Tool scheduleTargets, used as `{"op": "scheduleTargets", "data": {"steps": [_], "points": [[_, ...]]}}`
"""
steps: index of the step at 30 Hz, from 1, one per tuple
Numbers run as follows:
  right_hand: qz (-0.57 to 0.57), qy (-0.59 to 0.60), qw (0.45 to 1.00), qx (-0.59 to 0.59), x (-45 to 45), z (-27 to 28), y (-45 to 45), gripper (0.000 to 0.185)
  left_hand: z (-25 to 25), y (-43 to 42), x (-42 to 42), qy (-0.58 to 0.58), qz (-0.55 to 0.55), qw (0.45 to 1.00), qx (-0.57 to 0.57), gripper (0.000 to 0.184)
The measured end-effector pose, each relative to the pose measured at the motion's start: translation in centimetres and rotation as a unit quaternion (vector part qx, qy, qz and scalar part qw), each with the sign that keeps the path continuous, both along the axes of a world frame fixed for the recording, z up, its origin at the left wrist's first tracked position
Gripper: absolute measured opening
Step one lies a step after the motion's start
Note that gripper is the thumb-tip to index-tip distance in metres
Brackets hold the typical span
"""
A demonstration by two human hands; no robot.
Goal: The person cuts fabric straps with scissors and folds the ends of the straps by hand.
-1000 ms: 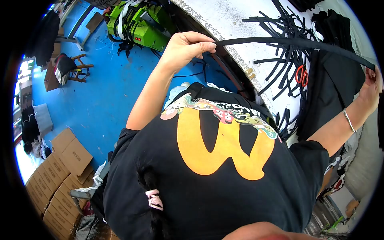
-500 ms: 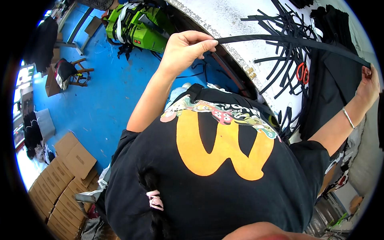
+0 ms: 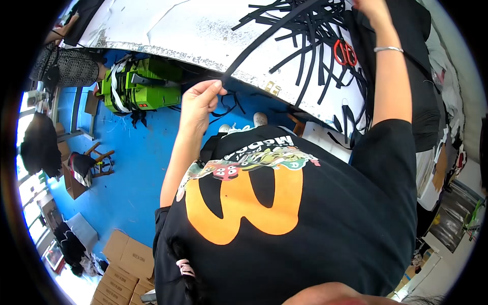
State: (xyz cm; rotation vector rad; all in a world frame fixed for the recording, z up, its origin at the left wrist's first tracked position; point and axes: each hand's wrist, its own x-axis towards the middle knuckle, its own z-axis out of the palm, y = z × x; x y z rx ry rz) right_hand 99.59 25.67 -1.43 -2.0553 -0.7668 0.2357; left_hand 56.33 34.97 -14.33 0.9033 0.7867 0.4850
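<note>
A long black fabric strip (image 3: 269, 35) runs from my left hand up and right across the white tabletop, leaving view at the top edge. My left hand (image 3: 203, 99) pinches its near end between thumb and fingertips, just off the table's edge. At the top right is my right hand (image 3: 374, 11), a silver bangle on its wrist. The frame edge cuts off most of its fingers, so whether it grips the strip is hidden. Between the hands lies a tangled pile of black strips (image 3: 310, 38). Red-handled scissors (image 3: 345, 52) rest at the pile's right side.
Stacked black fabric (image 3: 422, 96) covers the table's right end. The white table (image 3: 193, 30) has a worn edge. A green machine (image 3: 147, 89) stands on the blue floor (image 3: 127, 188). Cardboard boxes (image 3: 122, 274) are at lower left. Part of another person (image 3: 71, 66) shows at upper left.
The view has turned, showing more table. My right hand has moved up to the top edge of view. The strip now slants upward from my left hand, which still pinches its end.
</note>
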Motion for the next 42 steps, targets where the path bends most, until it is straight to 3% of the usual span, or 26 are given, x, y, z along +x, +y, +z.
{"op": "scheduleTargets", "data": {"steps": [1,2,4,5,7,8,9,11,13,15,16,18,22,25,26,27,28,29,30,31,33,37,42], "points": [[0.039,-0.045,0.996,-0.067,1.8,-3.1,-0.3,0.026,-1.0,-0.1,0.7,0.005,-0.003,0.999,-0.039,0.018],[0.014,-0.204,0.969,-0.138,0.4,-4.1,-0.7,0.021,-2.0,-0.3,1.2,0.022,-0.005,0.998,-0.055,0.019],[0.108,-0.257,0.952,-0.130,2.1,-9.7,-1.1,0.027,-2.2,-0.8,2.3,0.067,-0.004,0.996,-0.055,0.021],[0.164,-0.244,0.953,-0.069,-0.7,-10.0,-1.4,0.024,-1.9,-0.8,2.5,0.098,-0.025,0.995,-0.013,0.022],[0.263,-0.128,0.954,-0.066,-8.1,-8.0,-1.7,0.018,-0.4,-0.9,3.1,0.161,-0.057,0.972,0.164,0.021],[0.308,-0.177,0.934,-0.031,-10.8,-8.0,-1.7,0.018,1.0,-0.6,3.2,0.209,-0.082,0.945,0.238,0.020],[0.346,-0.270,0.898,0.027,-13.5,-7.7,-1.4,0.026,1.4,-0.3,3.1,0.186,-0.082,0.935,0.289,0.018],[0.405,-0.283,0.867,0.069,-18.3,-5.2,-0.9,0.041,5.5,-0.2,2.9,0.203,-0.112,0.831,0.506,0.015],[0.437,-0.242,0.857,0.123,-21.1,-4.4,0.2,0.045,9.3,-0.4,2.4,0.209,-0.099,0.704,0.672,0.011],[0.465,-0.231,0.844,0.135,-22.4,-3.6,1.1,0.042,12.6,-0.8,1.6,0.240,-0.097,0.664,0.701,0.008],[0.465,-0.235,0.835,0.177,-23.1,-2.8,1.6,0.028,13.9,-0.9,1.1,0.243,-0.086,0.630,0.732,0.008],[0.471,-0.236,0.825,0.203,-24.5,-1.2,2.1,0.022,16.1,-1.2,-0.2,0.271,-0.074,0.555,0.783,0.011],[0.463,-0.248,0.807,0.270,-26.8,1.3,2.9,0.012,18.7,-2.6,-1.9,0.293,-0.014,0.472,0.832,0.013],[0.466,-0.259,0.789,0.306,-27.8,2.5,3.2,0.010,19.2,-3.2,-2.7,0.279,0.054,0.452,0.846,0.015],[0.445,-0.242,0.798,0.325,-28.2,2.9,3.0,0.011,19.0,-3.1,-3.0,0.226,0.065,0.504,0.831,0.010],[0.425,-0.226,0.807,0.342,-28.5,3.3,3.0,0.011,19.1,-3.6,-3.4,0.230,0.075,0.501,0.831,0.010],[0.412,-0.230,0.807,0.354,-28.6,3.3,3.0,0.013,19.4,-4.5,-3.8,0.219,0.089,0.678,0.696,0.014],[0.420,-0.235,0.802,0.354,-28.7,3.5,3.0,0.013,19.5,-5.0,-4.2,0.191,0.099,0.822,0.527,0.020],[0.414,-0.222,0.807,0.357,-28.9,3.7,2.8,0.013,19.1,-5.0,-4.6,0.123,0.070,0.884,0.445,0.039],[0.409,-0.210,0.813,0.359,-29.0,3.8,2.7,0.013,18.9,-5.2,-4.7,0.062,0.045,0.935,0.347,0.044],[0.418,-0.215,0.807,0.357,-29.3,3.6,2.7,0.013,17.0,-4.6,-5.1,-0.042,0.004,0.964,0.263,0.046],[0.414,-0.224,0.806,0.360,-29.9,3.6,2.3,0.016,15.7,-4.2,-4.2,-0.138,0.015,0.977,0.160,0.045],[0.333,-0.364,0.787,0.371,-30.1,3.8,1.7,0.023,15.5,-3.8,-4.5,-0.237,-0.011,0.968,0.080,0.018]]}}
